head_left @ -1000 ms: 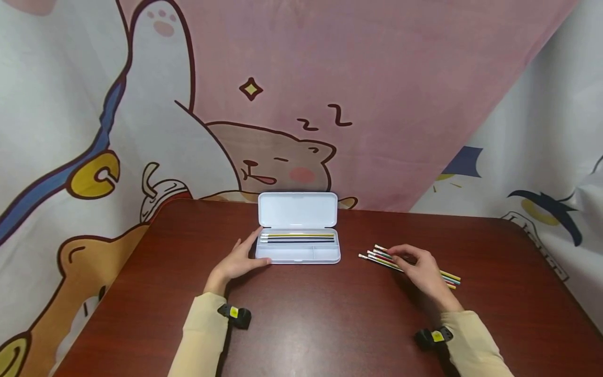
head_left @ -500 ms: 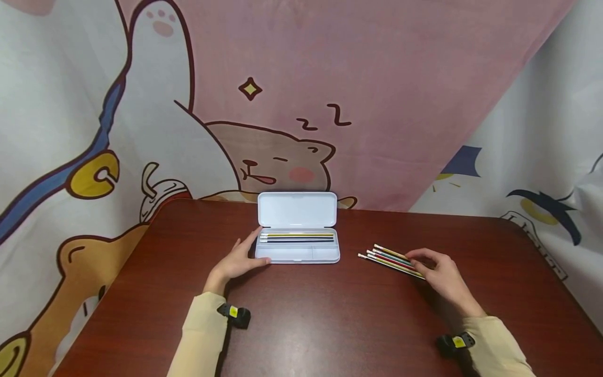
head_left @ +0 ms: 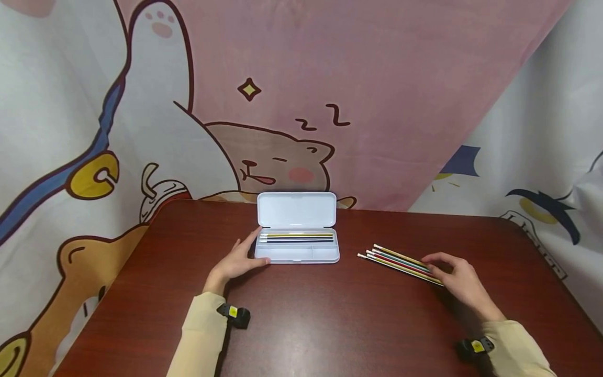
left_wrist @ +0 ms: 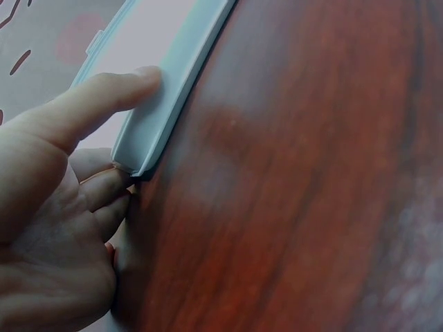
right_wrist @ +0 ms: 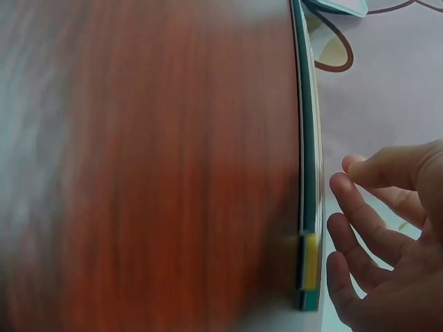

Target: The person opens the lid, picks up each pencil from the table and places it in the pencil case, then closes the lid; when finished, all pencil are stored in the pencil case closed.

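Observation:
A white pencil case [head_left: 326, 254] stands open, its lid raised at the back and several pencils [head_left: 297, 238] lying in its rear compartment. My left hand [head_left: 237, 260] holds the case's left end; the thumb lies on the front rim and the other fingers are at the end wall, as the left wrist view shows. Several striped pencils [head_left: 400, 263] lie side by side on the table, eraser ends toward the case. My right hand [head_left: 464, 283] is over their right ends and partly hides them. In the right wrist view its fingers are loosely bent, fingertips just off the pencils [right_wrist: 309, 152].
The dark red-brown wooden table [head_left: 301, 324] reaches back to a wall cloth [head_left: 377, 78] printed with cartoon animals. A smaller compartment divider shows in the front part of the case. Each wrist carries a small black camera [head_left: 241, 317].
My right hand has slid to the right along the row of pencils, uncovering more of their length. The pencils' left ends, the case and my left hand stay in place.

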A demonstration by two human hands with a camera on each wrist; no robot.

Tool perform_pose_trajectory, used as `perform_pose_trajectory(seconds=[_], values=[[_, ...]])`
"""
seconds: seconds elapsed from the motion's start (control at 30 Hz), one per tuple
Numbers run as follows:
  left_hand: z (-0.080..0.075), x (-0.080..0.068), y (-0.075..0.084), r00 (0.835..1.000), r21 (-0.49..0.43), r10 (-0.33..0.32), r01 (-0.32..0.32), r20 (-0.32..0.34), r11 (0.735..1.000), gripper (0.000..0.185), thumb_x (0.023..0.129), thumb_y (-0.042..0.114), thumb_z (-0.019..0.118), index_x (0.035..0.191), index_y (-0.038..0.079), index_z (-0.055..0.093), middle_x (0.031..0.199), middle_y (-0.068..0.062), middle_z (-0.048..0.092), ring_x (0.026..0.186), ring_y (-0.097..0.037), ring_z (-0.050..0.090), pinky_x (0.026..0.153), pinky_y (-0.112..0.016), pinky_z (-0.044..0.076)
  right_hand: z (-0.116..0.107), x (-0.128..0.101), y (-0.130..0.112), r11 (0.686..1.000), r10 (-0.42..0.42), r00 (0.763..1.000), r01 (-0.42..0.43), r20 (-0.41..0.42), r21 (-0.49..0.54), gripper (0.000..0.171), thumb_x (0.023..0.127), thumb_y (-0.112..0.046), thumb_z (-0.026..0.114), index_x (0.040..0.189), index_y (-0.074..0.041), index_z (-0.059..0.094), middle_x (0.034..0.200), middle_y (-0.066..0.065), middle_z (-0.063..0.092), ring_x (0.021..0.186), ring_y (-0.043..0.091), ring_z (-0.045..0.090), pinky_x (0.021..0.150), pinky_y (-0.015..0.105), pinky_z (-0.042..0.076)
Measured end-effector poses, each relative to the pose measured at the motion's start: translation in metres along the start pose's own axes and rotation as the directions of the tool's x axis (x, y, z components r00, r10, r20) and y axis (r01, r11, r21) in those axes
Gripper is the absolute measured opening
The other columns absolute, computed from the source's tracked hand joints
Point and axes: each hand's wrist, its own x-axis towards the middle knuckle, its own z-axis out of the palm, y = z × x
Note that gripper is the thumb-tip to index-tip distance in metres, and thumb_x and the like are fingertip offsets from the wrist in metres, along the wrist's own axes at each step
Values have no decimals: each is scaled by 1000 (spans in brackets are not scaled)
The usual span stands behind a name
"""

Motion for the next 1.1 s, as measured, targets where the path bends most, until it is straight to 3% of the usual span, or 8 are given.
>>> perform_pose_trajectory(seconds=[0.5,0.73,1.1], values=[[0,-1,2,1000,-11,-4,4,0,1000,91,84,28,74,153,4,20,154,-20,27,142,-37,19,113,-55,-3,-12,-7,30,998,53,998,-52,35,-35,20,88,0,66,108,-2,68,95,13,67,71,8,52,56,24,42],[1,-1,1,1000,-11,-10,10,-1,1000,91,84,29,73,153,3,20,154,-21,27,142,-37,18,113,-55,-4,-12,-2,34,998,53,997,-52,47,-39,16,89,0,65,104,0,69,83,6,63,65,9,49,52,25,40],[0,-1,3,1000,-13,-9,9,-3,1000,91,84,28,74,153,2,20,154,-21,27,142,-38,18,113,-55,-3,-11,2,35,997,71,996,-70,55,-30,12,89,-1,64,101,1,67,80,5,59,66,12,46,53,26,37]])
